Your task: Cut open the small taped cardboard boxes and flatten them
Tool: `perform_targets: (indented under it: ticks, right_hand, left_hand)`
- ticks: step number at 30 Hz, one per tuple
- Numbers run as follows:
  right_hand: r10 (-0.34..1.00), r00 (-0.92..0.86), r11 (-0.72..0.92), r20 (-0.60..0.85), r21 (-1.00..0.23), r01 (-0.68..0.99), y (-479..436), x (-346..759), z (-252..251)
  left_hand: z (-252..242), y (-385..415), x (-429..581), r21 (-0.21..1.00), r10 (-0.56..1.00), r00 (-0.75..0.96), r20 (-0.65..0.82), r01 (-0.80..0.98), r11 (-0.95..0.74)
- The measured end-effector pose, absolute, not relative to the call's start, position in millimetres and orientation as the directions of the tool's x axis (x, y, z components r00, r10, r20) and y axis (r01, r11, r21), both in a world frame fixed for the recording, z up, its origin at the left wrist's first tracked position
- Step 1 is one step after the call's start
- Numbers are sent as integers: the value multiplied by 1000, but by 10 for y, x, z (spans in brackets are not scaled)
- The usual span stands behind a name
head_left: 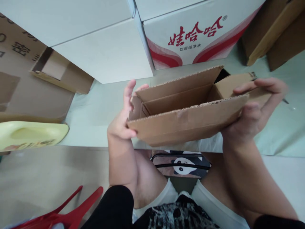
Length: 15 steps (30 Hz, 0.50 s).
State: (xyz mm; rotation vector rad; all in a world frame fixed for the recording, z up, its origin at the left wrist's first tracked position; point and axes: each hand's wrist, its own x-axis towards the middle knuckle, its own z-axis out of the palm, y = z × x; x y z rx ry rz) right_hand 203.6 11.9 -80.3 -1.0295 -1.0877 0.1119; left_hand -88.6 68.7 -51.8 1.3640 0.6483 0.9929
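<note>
A narrow brown cardboard box (188, 124) is held up in front of me at the table's near edge, its long top gaping and its inside showing bare board. My left hand (122, 114) grips its left end, with the thumb on the near wall and fingers spread up behind. At the opposite end, my right hand (254, 109) has its fingers over a folded end flap (232, 84) and its thumb by the near wall. The undersides of both palms are hidden.
White cartons (102, 51) and a red-and-white water carton (188, 41) stand at the back. More cardboard boxes (269, 31) lean at right. At left are a large brown carton (26, 82) and a yellow bottle (33, 135); a red plastic chair (71, 210) stands below.
</note>
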Motion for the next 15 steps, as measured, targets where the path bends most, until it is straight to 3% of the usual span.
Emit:
perform_targets:
  ticks: [4,8,11,15]
  right_hand:
    - [523,489,544,698,-715,439,127,2014,-806]
    - [513,488,495,707,-707,505,148,2032,-852]
    - [440,475,569,762,-646,509,169,2014,-842]
    - [320,565,732,761,-577,363,217,1970,-840]
  left_hand:
    - [-533,795,-834,955,896,351,272,-214,-206]
    - [-564,837,-808,963,891,386,241,-211,-170]
    - [-583,839,-820,966,896,379,231,-202,-164]
    - [-618,839,-822,963,945,228,233,-191,-191]
